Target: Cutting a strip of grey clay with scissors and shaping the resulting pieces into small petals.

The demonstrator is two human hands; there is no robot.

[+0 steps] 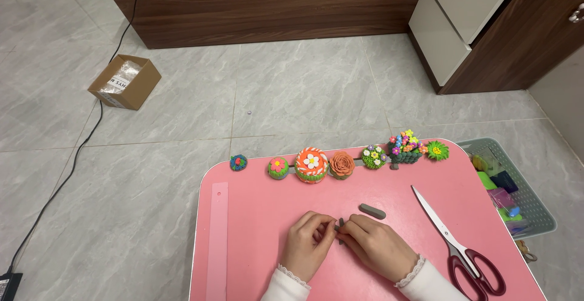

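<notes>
1. Near the front edge of the pink surface (pixel 255 216), the person's left hand (pixel 307 246) and right hand (pixel 377 246) meet, fingertips together.
2. Between them sits a small grey clay piece (pixel 340 224), standing roughly upright; each hand's grip is narrow, thumb and fingers pinched on that piece from either side.
3. Just beyond the right hand, a second grey clay roll (pixel 371 211) lies flat on the surface, apart from the fingers.
4. To the right lie scissors (pixel 453 240) with dark red handles, blades pointing toward the far edge.
5. Along the left side lies a long pink ruler (pixel 217 240).
6. At the far edge runs a row of clay models: a small blue-green ball (pixel 238 163), a green-and-pink flower (pixel 278 168), an orange striped cake (pixel 311 164), an orange rose (pixel 342 164), a flowered green mound (pixel 373 157), a basket of mixed flowers (pixel 404 147) and a green spiky bloom (pixel 437 150).
7. Beside the surface on the right, a pale mesh basket (pixel 535 206) holds coloured clay blocks.
8. A cardboard box (pixel 125 82) rests on the tiled floor.
</notes>
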